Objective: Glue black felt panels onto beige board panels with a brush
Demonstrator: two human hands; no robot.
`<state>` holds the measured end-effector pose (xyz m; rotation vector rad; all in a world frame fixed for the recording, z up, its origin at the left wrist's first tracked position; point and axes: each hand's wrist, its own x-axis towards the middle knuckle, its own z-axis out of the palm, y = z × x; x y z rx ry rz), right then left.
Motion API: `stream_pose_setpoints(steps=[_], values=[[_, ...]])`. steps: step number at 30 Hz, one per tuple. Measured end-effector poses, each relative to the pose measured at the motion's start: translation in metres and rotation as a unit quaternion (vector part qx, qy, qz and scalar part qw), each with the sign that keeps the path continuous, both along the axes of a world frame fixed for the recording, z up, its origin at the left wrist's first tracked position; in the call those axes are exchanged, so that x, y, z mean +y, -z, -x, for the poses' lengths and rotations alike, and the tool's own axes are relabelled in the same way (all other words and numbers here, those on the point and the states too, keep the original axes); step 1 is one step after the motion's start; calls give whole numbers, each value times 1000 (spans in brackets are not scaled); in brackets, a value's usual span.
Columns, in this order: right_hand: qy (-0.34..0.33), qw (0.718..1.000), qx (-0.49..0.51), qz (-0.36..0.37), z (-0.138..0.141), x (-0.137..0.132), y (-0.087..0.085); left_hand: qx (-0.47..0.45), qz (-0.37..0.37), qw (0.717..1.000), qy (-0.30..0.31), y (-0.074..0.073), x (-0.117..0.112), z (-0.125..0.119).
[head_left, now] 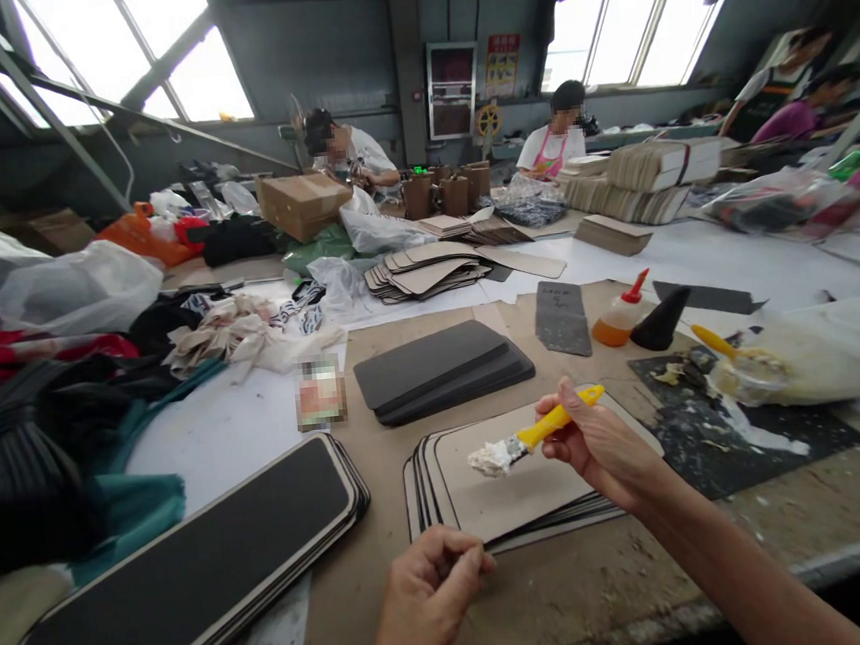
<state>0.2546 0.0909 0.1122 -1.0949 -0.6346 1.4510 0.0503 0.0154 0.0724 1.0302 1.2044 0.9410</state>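
My right hand [598,443] is closed around the yellow handle of a brush [559,418]. White paste coats its bristles, which are over the top beige panel [516,496] of a fanned stack. At the near edge of that stack, my left hand [439,588] is closed with thumb and fingers pinched together. Whether the panel's edge or something small is between those fingertips I cannot tell. Behind the stack lie several dark grey panels [441,367]. To the left is a pile of long black panels with beige borders [188,575].
On the right are a glue bottle with a red tip [620,316], a black cone-shaped piece [662,320], a paste-smeared dark board [756,439] and a tub with another yellow-handled brush [755,374]. Fabric scraps [231,335] lie left. Co-workers [554,141] sit across the table.
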Motion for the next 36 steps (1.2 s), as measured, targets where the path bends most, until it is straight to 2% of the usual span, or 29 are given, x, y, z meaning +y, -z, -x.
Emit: stream_pose_setpoints(steps=[6, 10, 14, 17, 21, 25, 29, 33, 36], values=[[14, 1000, -2, -13, -4, -7, -2, -46, 9, 998, -35, -6, -2, -8], [23, 999, -27, -31, -6, -10, -5, -150, 49, 987, -26, -10, -2, -10], [24, 997, -67, -31, -7, -13, -5, -279, 89, 956, 4, -14, -4, -13], [19, 981, -178, -72, -7, -20, -10, -372, 100, 922, 28, -18, -7, -15], [-71, 917, -357, -163, 3, -33, -27, -436, 97, 892, 66, -26, -10, -15], [-180, 868, -407, -221, 25, -45, -37, -459, 101, 876, 108, -31, -11, -18], [-254, 861, -378, -224, 44, -54, -37, -462, 91, 872, 133, -29, -14, -21], [-267, 859, -370, -233, 51, -64, -42, -463, 117, 869, 133, -27, -17, -21], [-258, 847, -402, -233, 53, -68, -46, -434, 134, 883, 119, -29, -20, -21]])
